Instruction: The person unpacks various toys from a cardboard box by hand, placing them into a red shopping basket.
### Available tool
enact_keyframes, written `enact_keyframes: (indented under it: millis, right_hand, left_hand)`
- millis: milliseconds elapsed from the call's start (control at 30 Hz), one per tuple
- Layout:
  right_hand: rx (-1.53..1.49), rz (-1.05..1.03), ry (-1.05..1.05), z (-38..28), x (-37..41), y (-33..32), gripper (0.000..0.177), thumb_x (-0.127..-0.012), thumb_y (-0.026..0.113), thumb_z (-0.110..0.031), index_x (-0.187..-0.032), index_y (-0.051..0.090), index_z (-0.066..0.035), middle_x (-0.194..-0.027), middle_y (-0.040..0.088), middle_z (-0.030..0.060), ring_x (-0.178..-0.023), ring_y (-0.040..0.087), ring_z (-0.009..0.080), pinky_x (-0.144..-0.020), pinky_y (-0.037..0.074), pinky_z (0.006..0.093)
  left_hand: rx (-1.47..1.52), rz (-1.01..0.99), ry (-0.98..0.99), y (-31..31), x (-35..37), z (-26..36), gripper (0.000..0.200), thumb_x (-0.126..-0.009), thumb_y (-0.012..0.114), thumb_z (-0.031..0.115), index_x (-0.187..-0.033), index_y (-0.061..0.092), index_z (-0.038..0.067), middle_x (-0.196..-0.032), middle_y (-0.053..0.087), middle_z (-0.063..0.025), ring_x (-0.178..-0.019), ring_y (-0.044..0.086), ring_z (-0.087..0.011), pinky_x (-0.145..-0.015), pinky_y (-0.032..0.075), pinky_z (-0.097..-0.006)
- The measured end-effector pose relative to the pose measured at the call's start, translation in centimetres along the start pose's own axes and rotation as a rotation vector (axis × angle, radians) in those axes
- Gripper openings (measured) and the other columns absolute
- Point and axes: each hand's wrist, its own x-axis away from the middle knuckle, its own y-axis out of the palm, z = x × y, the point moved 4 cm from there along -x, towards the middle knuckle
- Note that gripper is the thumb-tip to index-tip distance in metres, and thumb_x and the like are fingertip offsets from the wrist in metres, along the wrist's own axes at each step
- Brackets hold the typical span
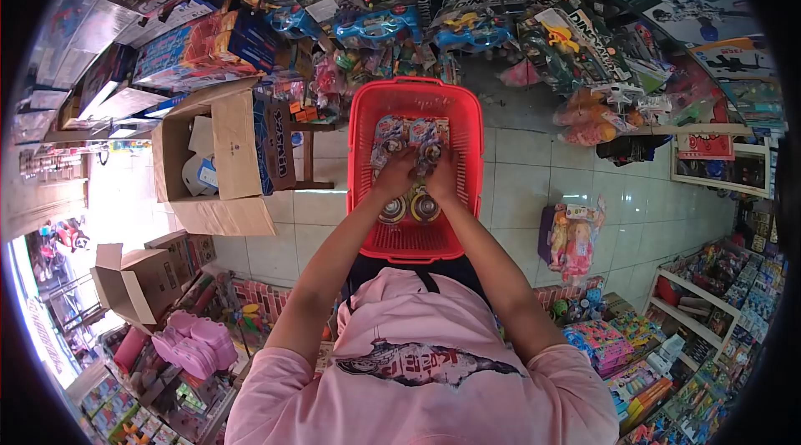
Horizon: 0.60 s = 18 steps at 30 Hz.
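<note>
toy shop — one red basket, two hands on toy packs

Single head-worn fisheye view, facing steeply down and forward; red basket close below, floor tiles farther off.

Basket: red, slotted walls. Toy packs inside: blue-red print. Cardboard box, left: brown; floor: pale grey tiles.
</note>
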Motion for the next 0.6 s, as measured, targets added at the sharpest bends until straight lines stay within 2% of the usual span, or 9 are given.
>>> enact_keyframes:
  millis: [67, 133, 200, 267, 300, 367, 467, 533, 600]
  right_hand:
    - [0.044, -0.032, -0.024, -1.2, 1.0, -2.5, 0.042, -0.078, 0.064, 0.009, -0.119, 0.061, 0.002, -0.115, 0.059, 0.0202, -0.110, 0.059, 0.0368, -0.092, 0.048, 0.0443]
    - [-0.331, -0.218, -0.113, -3.7, 1.5, -6.9, 0.024, -0.086, 0.062, 0.004, -0.109, 0.064, 0.000, -0.098, 0.063, 0.0157, -0.092, 0.064, 0.0295, -0.081, 0.050, 0.0369]
    - [-0.203, 0.120, -0.315, -5.7, 2.2, -12.2, 0.013, -0.087, 0.060, 0.002, -0.098, 0.065, -0.002, -0.088, 0.064, 0.0127, -0.082, 0.064, 0.0300, -0.075, 0.050, 0.0347]
    - [-0.214, 0.306, -0.147, -3.1, 2.7, -14.2, 0.009, -0.087, 0.060, 0.001, -0.095, 0.063, -0.001, -0.089, 0.064, 0.0132, -0.077, 0.063, 0.0281, -0.070, 0.050, 0.0345]
    - [-0.216, 0.310, -0.155, -1.3, 2.7, -14.3, 0.009, -0.087, 0.060, 0.001, -0.095, 0.063, -0.001, -0.089, 0.064, 0.0132, -0.077, 0.063, 0.0281, -0.070, 0.050, 0.0345]
    - [-0.274, 0.377, 0.099, 5.6, 2.7, -12.7, 0.009, -0.087, 0.059, -0.001, -0.095, 0.064, -0.001, -0.085, 0.066, 0.0148, -0.074, 0.064, 0.0283, -0.069, 0.050, 0.0362]
    - [-0.116, 0.183, 0.255, 15.4, 3.9, -8.6, 0.013, -0.091, 0.059, -0.011, -0.094, 0.067, -0.002, -0.083, 0.068, 0.0126, -0.076, 0.066, 0.0197, -0.070, 0.052, 0.0339]
    - [0.142, -0.001, 0.350, 18.4, 6.0, -6.5, 0.024, -0.090, 0.062, -0.026, -0.095, 0.069, -0.004, -0.084, 0.070, 0.0138, -0.081, 0.069, 0.0210, -0.073, 0.054, 0.0342]
    - [0.273, -0.286, 0.156, 26.1, 9.1, -2.2, 0.031, -0.089, 0.061, -0.032, -0.097, 0.068, -0.003, -0.093, 0.071, 0.0209, -0.086, 0.069, 0.0398, -0.078, 0.055, 0.0470]
  left_hand:
    - [0.061, 0.063, 0.032, -3.1, 1.6, 1.9, 0.043, -0.081, 0.060, 0.002, -0.124, 0.057, -0.001, -0.127, 0.057, -0.0211, -0.121, 0.052, -0.0394, -0.105, 0.042, -0.0447]
    - [-0.002, 0.205, 0.073, -8.9, 3.4, 6.6, 0.037, -0.082, 0.061, 0.003, -0.120, 0.058, -0.001, -0.120, 0.058, -0.0199, -0.114, 0.054, -0.0389, -0.099, 0.043, -0.0458]
    - [-0.061, 0.345, 0.115, -11.5, 5.8, 8.3, 0.032, -0.083, 0.061, 0.003, -0.115, 0.060, -0.001, -0.114, 0.059, -0.0186, -0.107, 0.056, -0.0384, -0.094, 0.045, -0.0470]
    - [-0.109, 0.531, -0.079, -12.7, 8.7, 7.3, 0.022, -0.088, 0.062, 0.007, -0.108, 0.060, 0.000, -0.106, 0.059, -0.0161, -0.099, 0.057, -0.0337, -0.085, 0.046, -0.0438]
    - [-0.110, 0.538, -0.074, -12.5, 9.9, 6.6, 0.022, -0.088, 0.062, 0.007, -0.108, 0.060, 0.000, -0.106, 0.059, -0.0161, -0.099, 0.057, -0.0337, -0.085, 0.046, -0.0438]
    - [0.266, 0.737, -0.381, -11.3, 13.0, 1.5, 0.018, -0.092, 0.061, 0.013, -0.104, 0.061, 0.000, -0.102, 0.060, -0.0154, -0.093, 0.058, -0.0303, -0.083, 0.046, -0.0403]
    - [0.222, 0.727, -0.469, -7.9, 18.2, -6.0, 0.017, -0.096, 0.058, 0.015, -0.103, 0.061, -0.001, -0.100, 0.061, -0.0151, -0.088, 0.059, -0.0281, -0.079, 0.048, -0.0391]
    - [0.109, 0.657, -0.575, -4.7, 23.8, -10.7, 0.025, -0.098, 0.057, 0.021, -0.098, 0.064, -0.003, -0.092, 0.064, -0.0173, -0.083, 0.062, -0.0316, -0.076, 0.050, -0.0430]
    - [-0.013, 0.299, -0.739, -1.5, 31.1, -16.1, 0.036, -0.097, 0.054, 0.031, -0.091, 0.066, -0.003, -0.085, 0.067, -0.0199, -0.081, 0.065, -0.0351, -0.073, 0.050, -0.0467]
